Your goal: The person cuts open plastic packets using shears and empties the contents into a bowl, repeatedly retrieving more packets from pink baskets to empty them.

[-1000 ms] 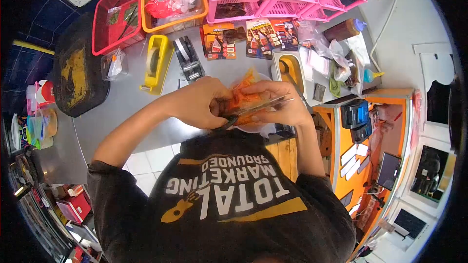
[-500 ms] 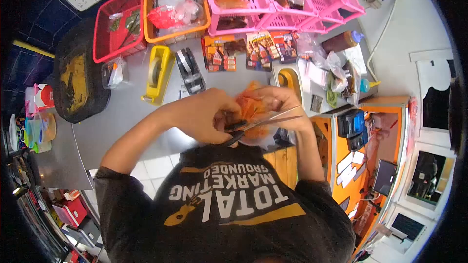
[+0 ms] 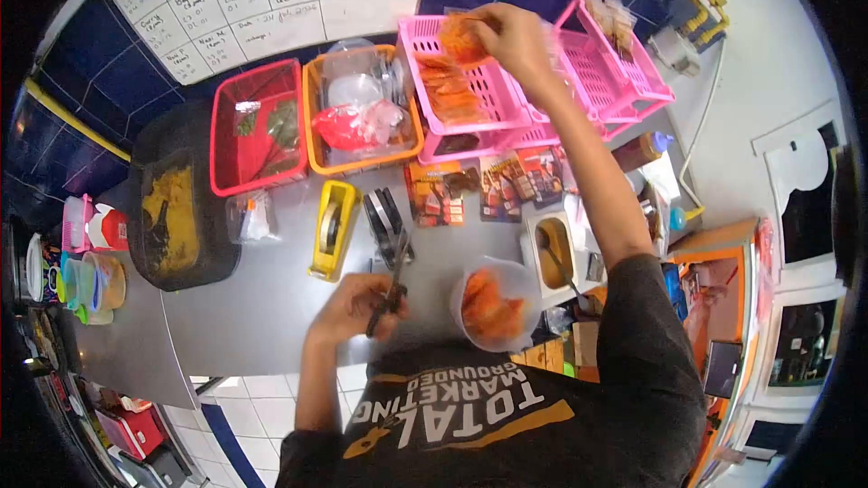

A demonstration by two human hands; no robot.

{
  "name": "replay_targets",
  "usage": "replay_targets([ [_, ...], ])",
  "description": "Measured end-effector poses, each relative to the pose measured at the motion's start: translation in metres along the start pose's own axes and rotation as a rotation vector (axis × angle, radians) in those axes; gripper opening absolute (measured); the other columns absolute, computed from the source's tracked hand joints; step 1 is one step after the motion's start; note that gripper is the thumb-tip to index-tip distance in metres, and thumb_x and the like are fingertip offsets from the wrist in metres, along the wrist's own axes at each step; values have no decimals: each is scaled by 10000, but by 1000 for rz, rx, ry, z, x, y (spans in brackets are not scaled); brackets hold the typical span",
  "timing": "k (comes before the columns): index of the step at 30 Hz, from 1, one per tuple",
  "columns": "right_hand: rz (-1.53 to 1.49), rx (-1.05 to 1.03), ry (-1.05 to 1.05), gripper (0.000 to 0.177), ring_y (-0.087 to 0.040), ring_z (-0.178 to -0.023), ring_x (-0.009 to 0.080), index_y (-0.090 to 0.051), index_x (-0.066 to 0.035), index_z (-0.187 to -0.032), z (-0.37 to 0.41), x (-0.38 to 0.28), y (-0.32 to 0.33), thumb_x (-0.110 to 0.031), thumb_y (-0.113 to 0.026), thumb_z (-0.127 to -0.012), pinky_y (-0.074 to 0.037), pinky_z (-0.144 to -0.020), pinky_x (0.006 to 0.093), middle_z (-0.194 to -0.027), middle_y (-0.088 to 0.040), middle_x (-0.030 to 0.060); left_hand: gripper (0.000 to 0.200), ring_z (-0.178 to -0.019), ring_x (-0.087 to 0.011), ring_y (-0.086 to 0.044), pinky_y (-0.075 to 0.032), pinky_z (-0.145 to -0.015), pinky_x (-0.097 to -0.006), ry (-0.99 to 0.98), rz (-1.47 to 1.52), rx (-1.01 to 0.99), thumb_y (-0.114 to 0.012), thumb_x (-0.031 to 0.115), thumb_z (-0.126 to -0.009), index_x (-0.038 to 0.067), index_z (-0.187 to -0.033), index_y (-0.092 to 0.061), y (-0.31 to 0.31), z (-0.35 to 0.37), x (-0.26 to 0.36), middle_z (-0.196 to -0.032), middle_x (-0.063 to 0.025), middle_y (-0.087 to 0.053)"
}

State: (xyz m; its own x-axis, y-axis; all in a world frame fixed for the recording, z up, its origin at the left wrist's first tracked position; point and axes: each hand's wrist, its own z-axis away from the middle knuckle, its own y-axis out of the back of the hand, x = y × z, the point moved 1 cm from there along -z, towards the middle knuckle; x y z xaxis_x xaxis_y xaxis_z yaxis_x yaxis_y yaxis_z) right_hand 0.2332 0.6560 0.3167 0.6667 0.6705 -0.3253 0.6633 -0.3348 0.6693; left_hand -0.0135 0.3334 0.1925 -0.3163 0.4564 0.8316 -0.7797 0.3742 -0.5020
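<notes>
1 hand [image 3: 353, 305] holds scissors [image 3: 392, 296], the right hand [image 3: 517, 43] an orange packet [image 3: 459, 42].

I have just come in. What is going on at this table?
A person is working at a metal table with both hands. The left hand holds scissors above the tabletop. The right hand is stretched forward and grips an orange packet at the pink basket, where similar packets lie. A bowl with more orange pieces stands near the person, and neither hand touches it.
</notes>
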Motion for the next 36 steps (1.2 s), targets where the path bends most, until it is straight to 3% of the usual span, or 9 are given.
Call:
replay_targets([
  [2, 83, 24, 156, 180, -682, -757, 359, -757, -69, -923, -21, 30, -50, -141, -650, -797, -549, -698, 449, -847, -709, 177, 412, -525, -160, -638, -461, -475, -245, -38, 61, 0, -816, 212, -714, -42, -983, -633, 5, 0, -12, -802, -116, -670],
  [7, 555, -455, -28, 229, -685, -809, 362, -743, -95, -845, -17, 51, -125, -296, -637, -817, -539, -762, 473, -924, -710, 160, 373, -721, -112, -630, -505, -542, -257, 22, 96, -5, -833, 160, -726, -18, -994, -646, 12, -5, -27, -885, -72, -679],
  [12, 327, -531, -136, 382, -667, -942, 359, -738, -94, -966, -22, 37, -104, -431, -643, -813, -520, -831, 491, -966, -689, 212, 358, -665, -114, -632, -503, -531, -241, 84, 132, 17, -829, 145, -729, -11, -998, -650, 19, -10, -30, -862, -64, -680],
  [16, 462, -429, 144, 614, -607, -1060, 416, -670, -38, -1105, -14, 51, -98, -527, -697, -735, -508, -895, 472, -1145, -619, 268, 369, -604, -115, -629, -494, -507, -231, 96, 160, 11, -836, 147, -721, -4, -1003, -652, 22, -19, -29, -835, -56, -681],
  [18, 442, -700, 68, 585, -603, -1071, 415, -655, -39, -1112, -11, 56, -104, -473, -705, -723, -501, -906, 480, -1153, -620, 263, 371, -605, -116, -631, -497, -507, -230, 98, 146, 5, -837, 151, -720, -3, -1003, -652, 19, -25, -26, -835, -57, -681],
  [23, 436, -796, 7, 345, -669, -945, 357, -677, -33, -1033, -12, 61, -114, -280, -673, -792, -532, -857, 448, -989, -686, 208, 256, -649, -104, -618, -490, -543, -242, 93, 124, -19, -789, 66, -786, 17, -978, -628, 16, -29, -18, -823, -35, -654],
  [29, -21, -417, -29, 198, -668, -893, 383, -696, -14, -1009, 14, 93, -106, -125, -646, -853, -537, -773, 440, -960, -689, 201, 381, -624, -126, -643, -525, -531, -245, 79, 149, 12, -843, 162, -718, -1, -1007, -655, 20, -28, -34, -841, -63, -681],
  [31, -99, -294, 258, 214, -657, -866, 393, -684, -12, -1034, 23, 91, -106, -139, -650, -865, -532, -735, 453, -975, -680, 200, 385, -639, -126, -648, -530, -541, -253, 115, 143, -22, -843, 157, -716, -3, -1012, -654, 22, -28, -34, -837, -61, -680],
  [36, 276, -368, -10, 170, -658, -853, 381, -661, -20, -979, 24, 59, -87, -101, -646, -830, -535, -714, 452, -951, -663, 199, 390, -643, -125, -647, -533, -544, -256, 131, 150, -9, -843, 154, -715, -5, -1017, -653, 19, -29, -35, -833, -60, -678],
])
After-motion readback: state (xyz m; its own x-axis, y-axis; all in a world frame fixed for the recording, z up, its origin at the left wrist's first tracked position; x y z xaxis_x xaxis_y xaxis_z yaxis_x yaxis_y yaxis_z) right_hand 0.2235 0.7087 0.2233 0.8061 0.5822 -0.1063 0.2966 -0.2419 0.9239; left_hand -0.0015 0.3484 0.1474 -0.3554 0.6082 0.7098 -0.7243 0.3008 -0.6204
